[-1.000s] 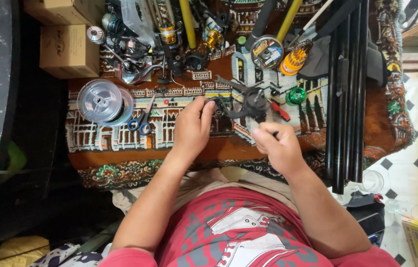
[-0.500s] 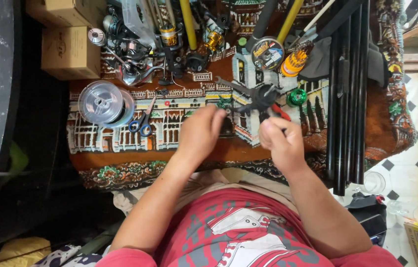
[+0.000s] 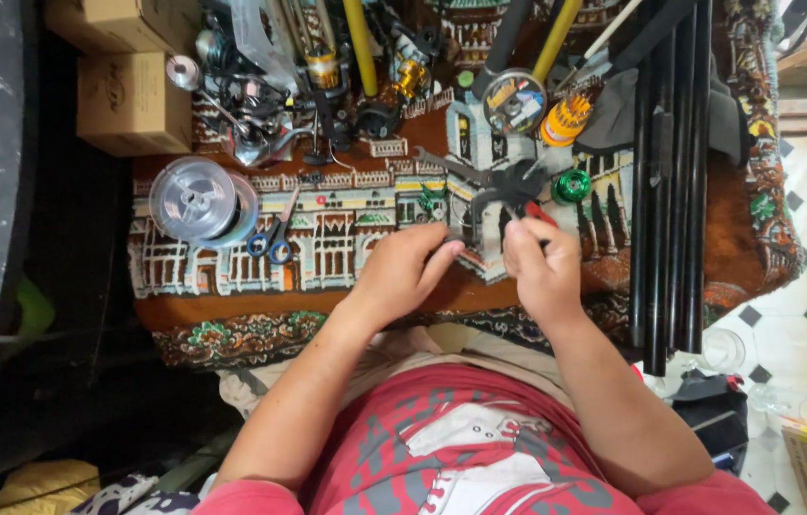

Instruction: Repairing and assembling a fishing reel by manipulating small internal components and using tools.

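Note:
A black fishing reel (image 3: pixel 506 191) lies on the patterned rug (image 3: pixel 232 315) in front of me. My left hand (image 3: pixel 402 275) is curled at the reel's lower left, with its fingertips closed on a dark part of it. My right hand (image 3: pixel 542 269) is just to the right. It pinches a small red-handled tool (image 3: pixel 539 214) whose tip points at the reel. The two hands are a few centimetres apart. What lies under the fingers is hidden.
A green round part (image 3: pixel 572 186), a metal wrench (image 3: pixel 442 164) and blue-handled scissors (image 3: pixel 270 246) lie near the reel. A clear line spool (image 3: pixel 196 198) sits to the left. More reels (image 3: pixel 260 133) crowd the far edge. Black rod tubes (image 3: pixel 671 172) run along the right, with cardboard boxes (image 3: pixel 132 100) at the far left.
My left hand has slid down and right off the top of the reel. My right hand has risen to the reel's right side with the tool.

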